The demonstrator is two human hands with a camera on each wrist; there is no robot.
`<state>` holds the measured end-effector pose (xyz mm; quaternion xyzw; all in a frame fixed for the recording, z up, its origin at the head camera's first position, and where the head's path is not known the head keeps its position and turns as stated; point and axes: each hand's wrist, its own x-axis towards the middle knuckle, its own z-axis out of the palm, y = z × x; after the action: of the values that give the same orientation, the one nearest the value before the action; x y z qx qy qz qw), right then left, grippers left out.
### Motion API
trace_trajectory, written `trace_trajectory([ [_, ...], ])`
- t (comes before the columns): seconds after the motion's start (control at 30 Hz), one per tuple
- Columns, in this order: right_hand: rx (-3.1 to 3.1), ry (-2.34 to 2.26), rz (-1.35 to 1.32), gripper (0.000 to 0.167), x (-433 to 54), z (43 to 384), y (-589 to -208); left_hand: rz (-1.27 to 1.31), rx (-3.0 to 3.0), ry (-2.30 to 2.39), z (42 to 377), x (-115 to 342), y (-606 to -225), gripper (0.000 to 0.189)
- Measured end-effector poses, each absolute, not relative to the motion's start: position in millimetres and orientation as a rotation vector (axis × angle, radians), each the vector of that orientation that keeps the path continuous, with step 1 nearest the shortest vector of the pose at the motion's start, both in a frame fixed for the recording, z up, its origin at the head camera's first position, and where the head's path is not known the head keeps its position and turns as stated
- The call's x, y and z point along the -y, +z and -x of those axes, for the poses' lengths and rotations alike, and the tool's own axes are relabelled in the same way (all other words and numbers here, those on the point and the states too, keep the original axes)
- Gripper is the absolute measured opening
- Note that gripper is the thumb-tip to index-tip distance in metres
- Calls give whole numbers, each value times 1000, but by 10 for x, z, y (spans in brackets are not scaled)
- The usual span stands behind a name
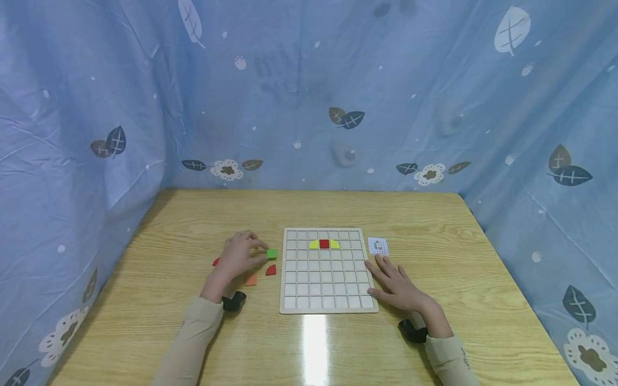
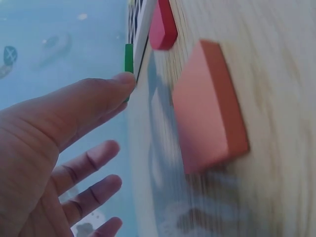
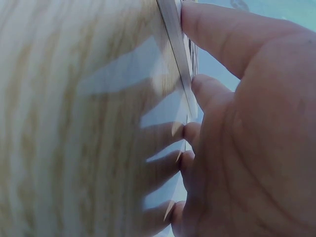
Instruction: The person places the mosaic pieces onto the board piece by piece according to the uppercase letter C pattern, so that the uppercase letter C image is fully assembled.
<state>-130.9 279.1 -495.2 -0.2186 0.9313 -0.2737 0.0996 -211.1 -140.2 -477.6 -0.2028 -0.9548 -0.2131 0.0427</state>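
Note:
In the head view my left hand (image 1: 241,254) pinches a green square tile (image 1: 272,254) between thumb and index finger, left of the white grid board (image 1: 283,279). The left wrist view shows that green tile (image 2: 129,59) edge-on at the thumb tip, with the other fingers spread apart. An orange tile (image 2: 207,108) lies under this hand, and a red quarter-round tile (image 1: 271,270) is close to the board. My right hand (image 1: 396,287) rests with spread fingers at the board's right edge, thumb and index fingertip right at the rim (image 3: 173,34).
On the board's second row a red square (image 1: 324,244) sits between two yellow quarter-round tiles (image 1: 335,244). A small pattern card (image 1: 378,246) lies right of the board. Another red piece (image 1: 215,261) shows partly behind my left hand. Blue curtains (image 1: 309,96) surround the wooden table (image 1: 217,209).

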Motion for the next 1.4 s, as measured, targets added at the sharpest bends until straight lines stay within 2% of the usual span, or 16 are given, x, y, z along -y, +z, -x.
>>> trace_trajectory([
  [1.4,-2761,-799,639,67,-2775,1296,-4944,771,2930,-683,2209,663,-4794,23],
])
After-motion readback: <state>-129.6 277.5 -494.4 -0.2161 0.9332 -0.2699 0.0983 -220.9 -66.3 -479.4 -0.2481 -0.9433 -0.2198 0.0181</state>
